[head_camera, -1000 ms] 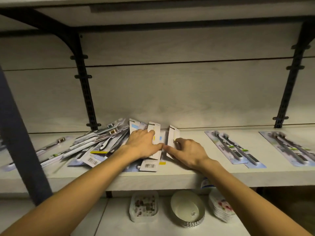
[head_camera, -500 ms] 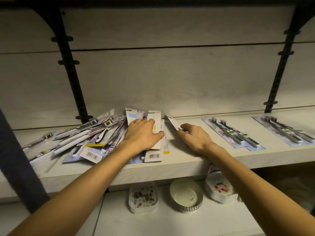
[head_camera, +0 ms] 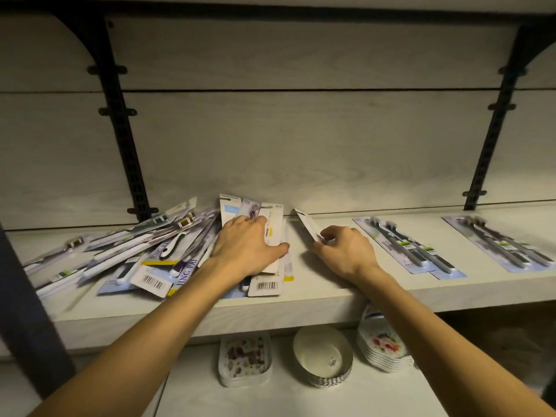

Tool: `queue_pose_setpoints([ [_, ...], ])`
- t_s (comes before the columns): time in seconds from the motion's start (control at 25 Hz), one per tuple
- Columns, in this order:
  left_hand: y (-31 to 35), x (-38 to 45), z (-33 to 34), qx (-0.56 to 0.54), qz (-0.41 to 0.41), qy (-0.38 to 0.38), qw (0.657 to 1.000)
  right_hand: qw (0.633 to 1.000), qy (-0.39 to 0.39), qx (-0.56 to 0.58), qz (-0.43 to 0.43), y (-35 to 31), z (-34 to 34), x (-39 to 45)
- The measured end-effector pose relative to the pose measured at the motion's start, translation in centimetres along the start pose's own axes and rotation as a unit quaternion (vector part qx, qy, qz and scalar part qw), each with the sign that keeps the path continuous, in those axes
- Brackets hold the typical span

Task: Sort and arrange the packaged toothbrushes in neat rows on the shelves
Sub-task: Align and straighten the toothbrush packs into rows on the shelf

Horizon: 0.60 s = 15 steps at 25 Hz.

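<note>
Right hand (head_camera: pixel 346 251) pinches tilted white-backed toothbrush pkg (head_camera: pixel 307 225)

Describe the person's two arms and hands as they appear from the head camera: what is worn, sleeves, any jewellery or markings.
Both forearms are bare from the bottom edge of the picture up to the wrists; no sleeve shows. The left hand and right hand wear no gloves. No watch, bracelet or ring is visible, and no marking or tattoo shows in this dim light. Fingernails are hard to make out.
</note>
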<state>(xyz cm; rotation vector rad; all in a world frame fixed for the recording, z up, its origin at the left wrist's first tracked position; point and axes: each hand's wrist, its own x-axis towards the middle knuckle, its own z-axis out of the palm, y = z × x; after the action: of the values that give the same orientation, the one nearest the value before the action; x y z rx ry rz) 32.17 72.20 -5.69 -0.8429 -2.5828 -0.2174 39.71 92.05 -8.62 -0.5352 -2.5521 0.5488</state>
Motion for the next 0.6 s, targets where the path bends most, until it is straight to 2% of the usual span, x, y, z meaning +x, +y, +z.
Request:
queue_pose_setpoints([
  [0.2,0.3,-0.2,-0.4,-0.011,-0.007,0.003,1.000,0.999,0.024,0.015,-0.022,0.0,-0.3,-0.2],
  [0.32,1.2,-0.1,-1.1,0.009,-0.019,0.006,1.000,0.998,0.041,0.054,-0.007,0.4,-0.5,-0.3],
  [0.48,2.0,-0.3,-2.5,-0.109,-0.082,-0.037,0.990,0.987,0.045,0.140,0.060,0.9,-1.1,-0.4],
  [0.6,2.1,-0.2,-3.7,-0.128,-0.088,-0.055,0.986,0.979,0.049,0.185,0.074,1.2,-2.1,-1.1],
])
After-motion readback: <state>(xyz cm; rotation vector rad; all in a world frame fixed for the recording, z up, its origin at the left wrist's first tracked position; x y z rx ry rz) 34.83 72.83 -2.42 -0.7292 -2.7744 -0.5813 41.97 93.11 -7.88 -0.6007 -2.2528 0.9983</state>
